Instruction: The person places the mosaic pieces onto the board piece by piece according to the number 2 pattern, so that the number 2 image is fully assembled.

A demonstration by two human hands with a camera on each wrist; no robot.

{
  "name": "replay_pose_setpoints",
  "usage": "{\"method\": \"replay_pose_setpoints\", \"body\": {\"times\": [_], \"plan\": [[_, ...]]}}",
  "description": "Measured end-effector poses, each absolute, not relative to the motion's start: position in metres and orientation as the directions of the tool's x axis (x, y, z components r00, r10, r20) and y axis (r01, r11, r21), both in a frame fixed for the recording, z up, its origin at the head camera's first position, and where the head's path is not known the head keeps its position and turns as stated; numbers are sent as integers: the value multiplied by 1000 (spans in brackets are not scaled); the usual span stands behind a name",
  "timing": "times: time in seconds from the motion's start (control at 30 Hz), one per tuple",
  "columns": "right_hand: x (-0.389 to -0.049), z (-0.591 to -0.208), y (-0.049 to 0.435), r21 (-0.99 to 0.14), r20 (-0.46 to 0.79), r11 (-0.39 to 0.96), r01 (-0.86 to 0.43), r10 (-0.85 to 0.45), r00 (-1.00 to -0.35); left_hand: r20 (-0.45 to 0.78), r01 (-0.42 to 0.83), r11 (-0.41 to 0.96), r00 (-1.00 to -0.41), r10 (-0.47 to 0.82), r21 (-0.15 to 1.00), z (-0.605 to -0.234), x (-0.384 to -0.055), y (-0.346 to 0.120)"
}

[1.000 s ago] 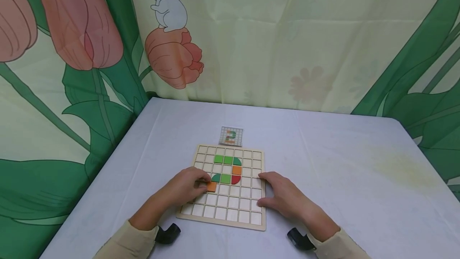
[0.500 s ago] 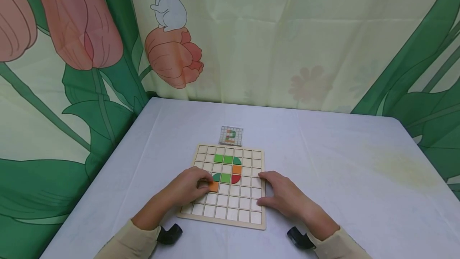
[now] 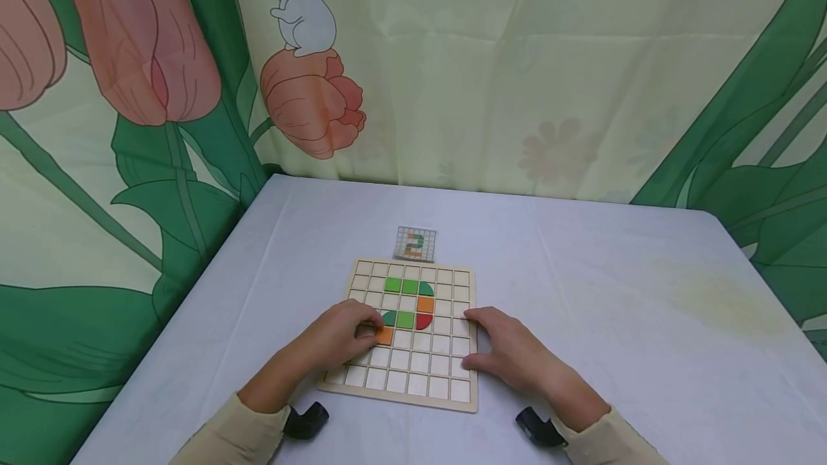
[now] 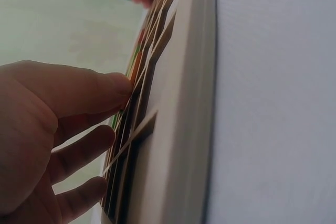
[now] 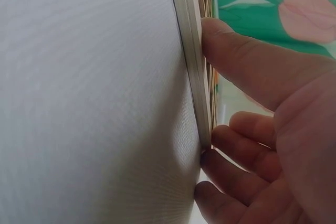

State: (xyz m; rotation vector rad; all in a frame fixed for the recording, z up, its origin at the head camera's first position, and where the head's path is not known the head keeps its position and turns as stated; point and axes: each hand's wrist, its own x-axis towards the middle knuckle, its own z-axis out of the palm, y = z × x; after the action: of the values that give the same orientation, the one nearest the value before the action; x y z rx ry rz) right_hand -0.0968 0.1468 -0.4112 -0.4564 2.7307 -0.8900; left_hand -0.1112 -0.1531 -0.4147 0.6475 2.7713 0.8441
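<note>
In the head view, a wooden grid board [image 3: 400, 402] lies flat on the table. My left hand [image 3: 339, 332] reaches over its left side, thumb and index finger pinching an orange square tile [image 3: 385, 336] at a cell. Up close in the left wrist view, the thumb [image 4: 118, 85] presses the tile's edge while the other fingers are spread. My right hand [image 3: 510, 350] rests at the board's right edge, thumb and fingertips touching the frame. Green squares [image 3: 405, 320], dark green quarter-rounds [image 3: 426, 289], a red quarter-round [image 3: 423, 321] and another orange square [image 3: 426, 305] sit in cells.
Just behind the board lies a small card [image 3: 416, 244] printed with a gridded figure like a 2. A white cloth covers the table [image 3: 614, 293]. Behind it hangs a printed curtain [image 3: 452, 77] with tulips. Black wrist devices [image 3: 306, 420] stick out below both sleeves.
My left hand has shifted slightly right with the orange tile, which now lies just below the dark green quarter-round. Since half a second ago little differs; the right hand stays put.
</note>
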Motion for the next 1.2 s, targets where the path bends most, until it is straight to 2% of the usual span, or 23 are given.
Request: {"method": "replay_pose_setpoints", "body": {"times": [0.73, 1.2], "plan": [[-96, -412, 147, -603, -133, 770, -208, -355, -925, -36, 312, 766, -916, 399, 562, -417, -111, -145], [-96, -411, 147, -605, -131, 769, -209, -355, -926, -81, 178, 786, -957, 278, 592, -406, -115, -156]]}}
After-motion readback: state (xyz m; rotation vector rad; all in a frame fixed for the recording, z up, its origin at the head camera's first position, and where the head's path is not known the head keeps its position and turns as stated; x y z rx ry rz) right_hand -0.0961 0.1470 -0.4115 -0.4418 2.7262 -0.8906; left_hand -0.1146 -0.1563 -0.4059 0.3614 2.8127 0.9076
